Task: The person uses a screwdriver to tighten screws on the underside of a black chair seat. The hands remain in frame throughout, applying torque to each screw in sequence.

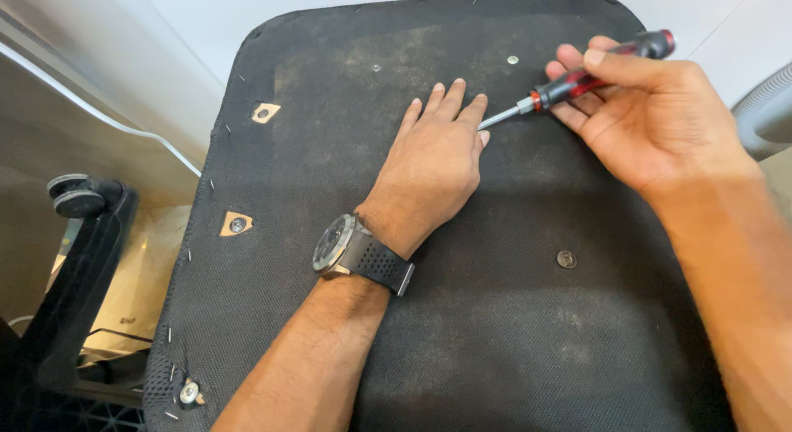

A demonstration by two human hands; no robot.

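left hand (433, 160) flat, open on seat underside (495, 333) | right hand (652, 122) gripping screwdriver (577, 84)

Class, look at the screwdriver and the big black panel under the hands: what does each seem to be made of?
Screwdriver: the handle looks like glossy red and black plastic, the shaft like bright bare metal, judging by its shine. Black panel: seemingly a matt woven fabric cover, given its fine mesh texture and the staples along its edge; what lies beneath is hidden.
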